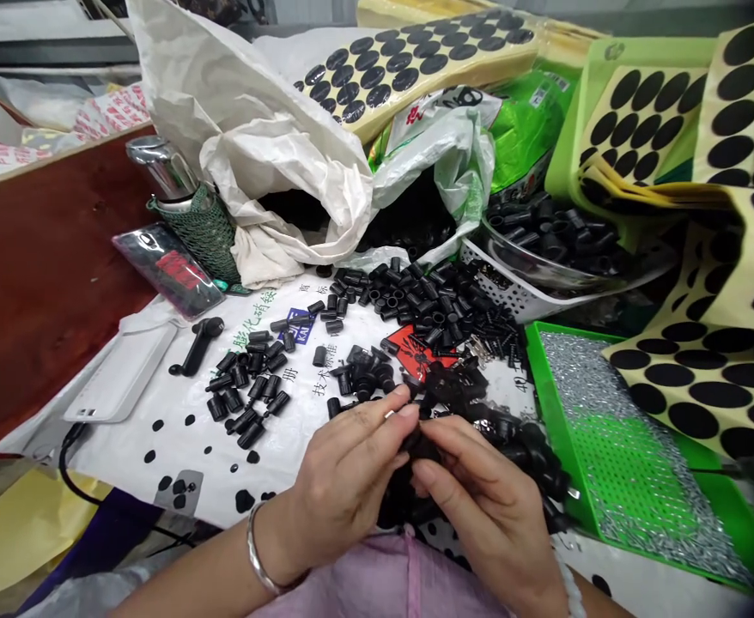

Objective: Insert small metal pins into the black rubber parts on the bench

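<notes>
My left hand (344, 481) and my right hand (486, 506) meet above the work surface, their fingertips pinching a small black plastic part (419, 442). The pinched part is largely hidden by my fingers. Assembled black pieces (519, 446) lie in a heap just beyond my right hand. Further up, many short black plastic sleeves (428, 300) are spread over a printed white sheet (158, 446). Small silver metal pieces (477, 348) lie at the edge of that pile. Round black stickers dot the sheet near my left wrist.
A green tray of small silver screws (628, 463) sits to the right. Yellow-backed sheets of round black stickers (725, 378) cover the right side. A steel bowl of black sleeves (544, 245) rests in a white basket. A white sack, phone and bottle stand behind, beside a reddish-brown table (42, 275).
</notes>
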The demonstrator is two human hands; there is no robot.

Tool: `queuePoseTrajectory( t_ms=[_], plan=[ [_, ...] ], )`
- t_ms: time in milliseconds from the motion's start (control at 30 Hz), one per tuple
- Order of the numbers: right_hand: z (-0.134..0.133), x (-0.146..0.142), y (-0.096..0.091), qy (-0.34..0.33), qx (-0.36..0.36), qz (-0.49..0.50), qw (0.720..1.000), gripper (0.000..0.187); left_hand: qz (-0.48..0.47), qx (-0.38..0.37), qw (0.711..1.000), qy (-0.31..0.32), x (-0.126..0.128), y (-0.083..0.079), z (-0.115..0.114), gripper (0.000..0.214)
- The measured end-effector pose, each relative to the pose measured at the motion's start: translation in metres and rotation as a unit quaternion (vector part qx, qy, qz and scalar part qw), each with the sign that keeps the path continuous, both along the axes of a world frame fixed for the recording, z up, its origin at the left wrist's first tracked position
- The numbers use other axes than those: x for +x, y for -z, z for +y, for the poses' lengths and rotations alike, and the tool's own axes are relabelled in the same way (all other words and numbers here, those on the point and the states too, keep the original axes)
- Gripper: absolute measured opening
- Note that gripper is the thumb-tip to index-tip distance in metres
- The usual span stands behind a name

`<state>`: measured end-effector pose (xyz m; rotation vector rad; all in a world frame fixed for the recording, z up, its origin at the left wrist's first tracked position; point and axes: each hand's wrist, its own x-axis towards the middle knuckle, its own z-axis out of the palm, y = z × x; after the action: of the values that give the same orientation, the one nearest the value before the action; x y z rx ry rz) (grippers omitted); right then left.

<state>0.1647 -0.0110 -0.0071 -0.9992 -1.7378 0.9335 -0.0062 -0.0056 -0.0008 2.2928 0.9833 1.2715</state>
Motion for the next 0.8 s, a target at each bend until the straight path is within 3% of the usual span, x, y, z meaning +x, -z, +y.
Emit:
queuePoseTrajectory(
  t_ms=[167, 433, 500, 600, 700, 800],
  plan=[
    [0.009, -0.006, -0.006, 0.028, 0.087, -0.099, 0.991, 0.029, -0.064, -0.044, 0.995, -0.057, 0.003, 0.012, 0.004, 0.051],
    [0.01, -0.009, -0.005, 0.071, 0.208, -0.223, 0.95, 0.03, -0.106, -0.085, 0.985, -0.102, 0.01, 0.021, 0.006, 0.042],
    [0.01, -0.01, -0.004, 0.064, 0.187, -0.197, 0.96, 0.027, -0.117, -0.086, 0.984, -0.101, 0.011, 0.022, 0.005, 0.042],
    [0.01, -0.01, -0.006, 0.032, 0.048, -0.123, 0.991, 0.018, -0.125, -0.099, 0.982, -0.096, 0.011, 0.023, 0.005, 0.042],
    [0.01, -0.01, -0.009, 0.008, -0.068, -0.082, 0.994, 0.02, -0.122, -0.115, 0.981, -0.097, 0.01, 0.024, 0.005, 0.04],
    [0.011, -0.01, -0.012, 0.011, -0.048, -0.104, 0.993, 0.019, -0.119, -0.117, 0.981, -0.1, 0.011, 0.023, 0.005, 0.037]
  ],
)
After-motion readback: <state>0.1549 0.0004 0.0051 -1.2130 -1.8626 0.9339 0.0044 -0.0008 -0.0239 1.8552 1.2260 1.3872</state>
